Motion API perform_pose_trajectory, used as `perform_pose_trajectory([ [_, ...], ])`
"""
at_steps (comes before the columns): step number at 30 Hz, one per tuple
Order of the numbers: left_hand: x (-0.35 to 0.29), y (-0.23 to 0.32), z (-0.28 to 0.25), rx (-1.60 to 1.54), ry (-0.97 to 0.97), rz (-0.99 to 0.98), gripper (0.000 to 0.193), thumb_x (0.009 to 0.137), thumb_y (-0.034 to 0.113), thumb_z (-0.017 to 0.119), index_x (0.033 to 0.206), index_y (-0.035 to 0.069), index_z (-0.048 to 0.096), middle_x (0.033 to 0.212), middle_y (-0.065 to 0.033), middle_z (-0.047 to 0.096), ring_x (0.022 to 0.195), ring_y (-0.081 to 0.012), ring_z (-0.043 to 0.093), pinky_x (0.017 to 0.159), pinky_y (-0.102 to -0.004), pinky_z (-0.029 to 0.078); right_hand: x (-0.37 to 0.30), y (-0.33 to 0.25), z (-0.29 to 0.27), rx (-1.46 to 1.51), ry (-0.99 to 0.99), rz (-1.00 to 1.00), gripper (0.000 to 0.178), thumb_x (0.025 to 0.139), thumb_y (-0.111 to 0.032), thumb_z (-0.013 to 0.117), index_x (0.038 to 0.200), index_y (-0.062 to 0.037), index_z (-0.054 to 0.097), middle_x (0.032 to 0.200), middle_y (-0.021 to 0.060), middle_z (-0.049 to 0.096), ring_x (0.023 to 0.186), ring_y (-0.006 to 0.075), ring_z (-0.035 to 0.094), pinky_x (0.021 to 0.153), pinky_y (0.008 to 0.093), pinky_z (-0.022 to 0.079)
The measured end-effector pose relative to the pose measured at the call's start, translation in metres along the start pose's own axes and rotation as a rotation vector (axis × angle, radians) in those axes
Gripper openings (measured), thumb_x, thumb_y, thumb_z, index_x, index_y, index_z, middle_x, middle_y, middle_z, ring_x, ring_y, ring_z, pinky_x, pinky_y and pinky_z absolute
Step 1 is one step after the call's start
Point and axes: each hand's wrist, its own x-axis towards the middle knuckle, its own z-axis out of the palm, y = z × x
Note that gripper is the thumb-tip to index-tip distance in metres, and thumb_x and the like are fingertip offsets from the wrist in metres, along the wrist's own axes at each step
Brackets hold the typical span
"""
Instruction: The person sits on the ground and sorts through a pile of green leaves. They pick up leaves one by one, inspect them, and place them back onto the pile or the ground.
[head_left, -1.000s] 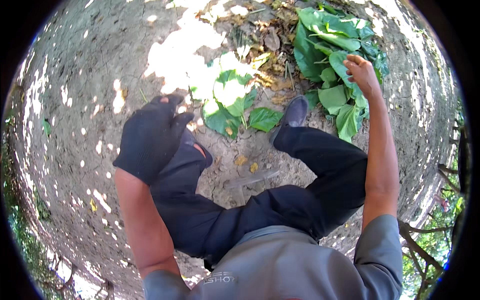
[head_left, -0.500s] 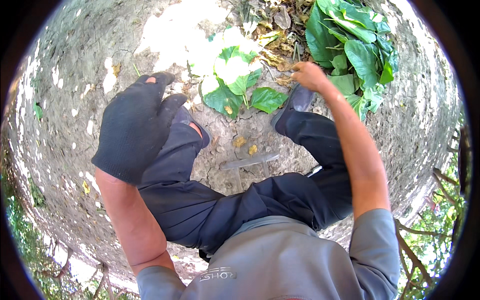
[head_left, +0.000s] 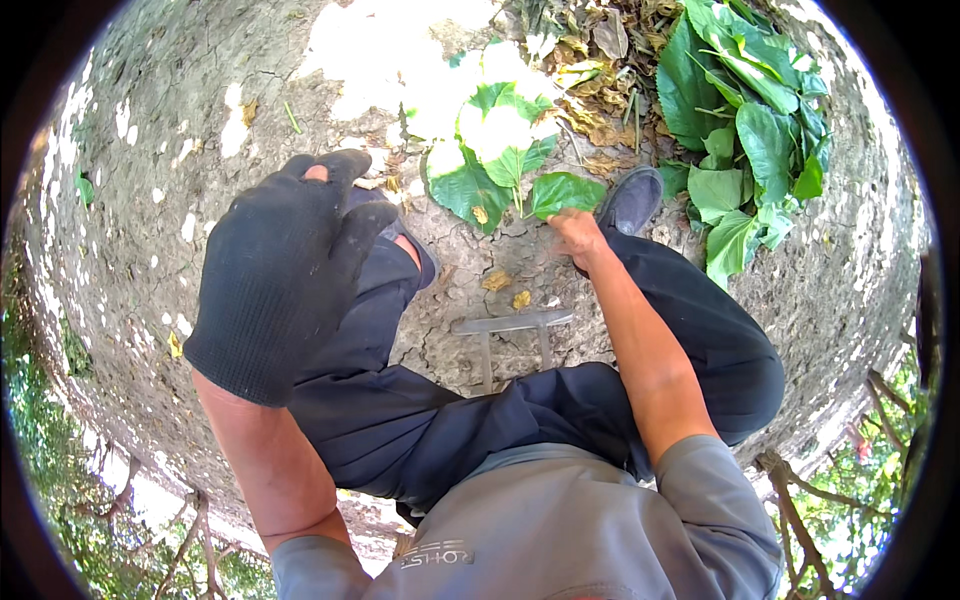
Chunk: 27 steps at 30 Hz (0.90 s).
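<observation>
My left hand (head_left: pixel 285 255), in a black knitted glove with one bare fingertip showing, hovers above my left shoe. Its thumb and forefinger are apart, and I see nothing between them. My bare right hand (head_left: pixel 577 238) is down at the ground, its fingers closed at the lower edge of a single green leaf (head_left: pixel 565 192); the fingertips are partly hidden and slightly blurred. Just left of that leaf lies a small cluster of broad green leaves (head_left: pixel 470 190), partly bleached by sunlight. A larger heap of green leaves (head_left: pixel 765 135) lies at the far right, beyond my right shoe (head_left: pixel 634 200).
Dry brown leaves (head_left: pixel 600 125) lie between the cluster and the heap. A grey bar-like piece with two legs (head_left: pixel 512 323) is on the cracked soil between my knees. Branches (head_left: pixel 790 515) and foliage show along the lower rim.
My right hand has come away from beside the leaf heap, moving left and nearer to the single leaf. My left hand stays raised. The view has shifted slightly.
</observation>
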Motion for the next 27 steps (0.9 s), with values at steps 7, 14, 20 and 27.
perform_pose_trajectory([
  [7, 0.000, 0.001, 0.000, 0.004, 0.017, 0.007, 0.028, 0.091, 0.019, 0.066, 0.113, 0.002, 0.062, 0.105, -0.0171, 0.067, 0.093, -0.0354, 0.066, 0.079, -0.0410, 0.051, 0.005, -0.043, -0.016, -0.658, 0.424, -0.477, 0.026, 0.085, -0.023, 0.060, 0.095, -0.0013, 0.070, 0.100, 0.0267, 0.067, 0.093, 0.0445, 0.064, 0.085, 0.0450, 0.051],
  [14, 0.001, 0.004, -0.006, 0.025, -0.047, -0.017, 0.029, 0.090, 0.019, 0.066, 0.115, 0.004, 0.062, 0.106, -0.0156, 0.067, 0.093, -0.0352, 0.065, 0.079, -0.0412, 0.051, -0.006, -0.071, 0.006, -0.920, 0.472, -0.670, 0.018, 0.083, -0.017, 0.059, 0.091, -0.0021, 0.064, 0.098, 0.0234, 0.062, 0.093, 0.0427, 0.061, 0.082, 0.0505, 0.051],
  [20, 0.002, 0.005, -0.008, 0.028, -0.103, -0.105, 0.030, 0.090, 0.018, 0.064, 0.117, 0.005, 0.061, 0.110, -0.0157, 0.065, 0.097, -0.0356, 0.063, 0.083, -0.0426, 0.050, 0.003, -0.067, 0.057, -1.187, 0.278, -0.743, 0.018, 0.083, -0.018, 0.063, 0.094, -0.0037, 0.064, 0.103, 0.0203, 0.061, 0.097, 0.0389, 0.060, 0.084, 0.0485, 0.050],
  [27, -0.001, 0.001, -0.014, -0.003, -0.130, -0.118, 0.036, 0.089, 0.021, 0.064, 0.120, 0.005, 0.059, 0.112, -0.0151, 0.063, 0.102, -0.0368, 0.060, 0.087, -0.0450, 0.047, 0.010, -0.076, 0.084, -1.167, 0.257, -0.596, 0.046, 0.078, -0.027, 0.075, 0.107, 0.0031, 0.055, 0.115, 0.0208, 0.053, 0.110, 0.0384, 0.054, 0.089, 0.0475, 0.048],
])
